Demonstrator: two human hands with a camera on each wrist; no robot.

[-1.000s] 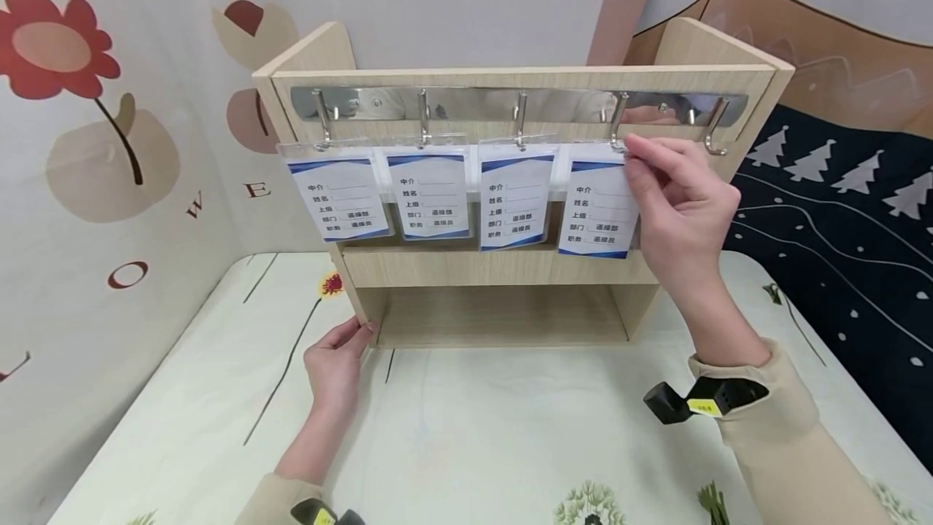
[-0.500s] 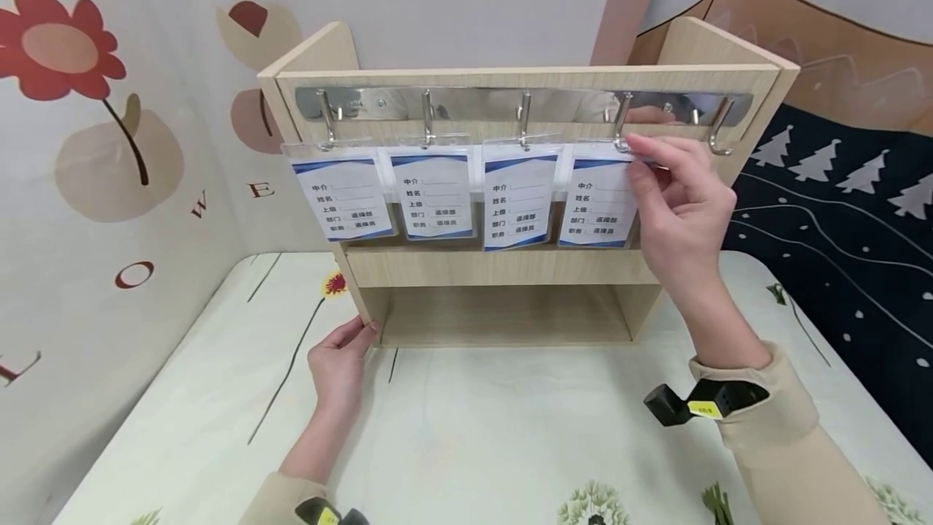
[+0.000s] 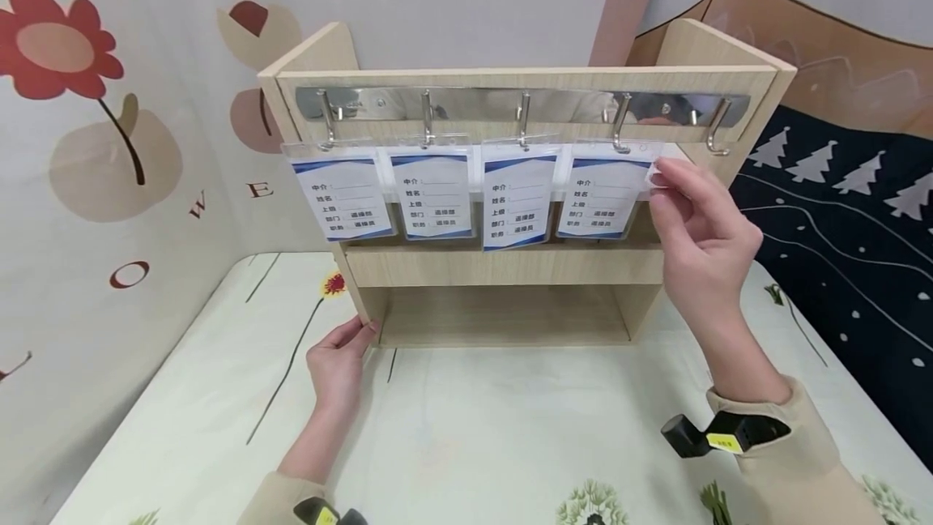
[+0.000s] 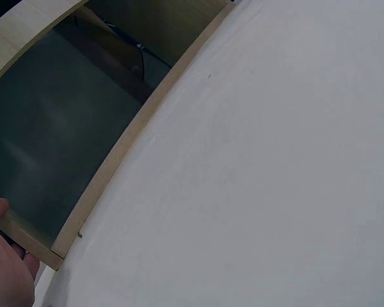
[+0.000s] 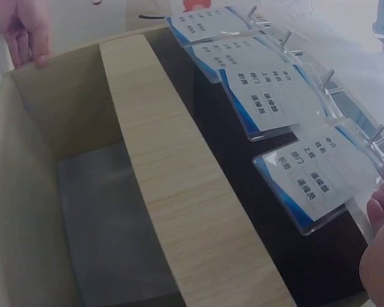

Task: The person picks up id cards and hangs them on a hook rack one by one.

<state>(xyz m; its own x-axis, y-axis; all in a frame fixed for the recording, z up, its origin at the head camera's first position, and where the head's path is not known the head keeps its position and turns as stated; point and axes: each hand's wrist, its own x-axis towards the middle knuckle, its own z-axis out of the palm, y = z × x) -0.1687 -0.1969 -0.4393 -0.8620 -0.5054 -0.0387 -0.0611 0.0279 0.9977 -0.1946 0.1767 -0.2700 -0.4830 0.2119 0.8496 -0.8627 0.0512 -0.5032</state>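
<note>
A pale wooden shelf [image 3: 503, 268] carries a metal hook rail [image 3: 474, 104] along its top front. Several clear-sleeved name badges with blue trim hang from the hooks. At the right edge of the rightmost badge [image 3: 601, 197], my right hand [image 3: 705, 241] pinches the sleeve between thumb and forefinger; its top lies at the fourth hook [image 3: 621, 121]. In the right wrist view that badge [image 5: 317, 176] hangs beside the fingers [image 5: 377, 208]. My left hand [image 3: 337, 367] grips the shelf's lower left side panel, thumb in front. The left wrist view shows this corner [image 4: 54, 256].
The rightmost hook [image 3: 717, 128] bears no badge. Below the badges is a lower compartment [image 3: 503, 314]. The shelf stands on a flower-printed white cloth [image 3: 474, 420]. Printed curtains hang behind, with a dark tree-patterned one [image 3: 824, 185] on the right.
My right hand has moved right and slightly down, from the fourth hook to the badge's right edge. The badge's lower edge has risen a little. The left hand stays in place.
</note>
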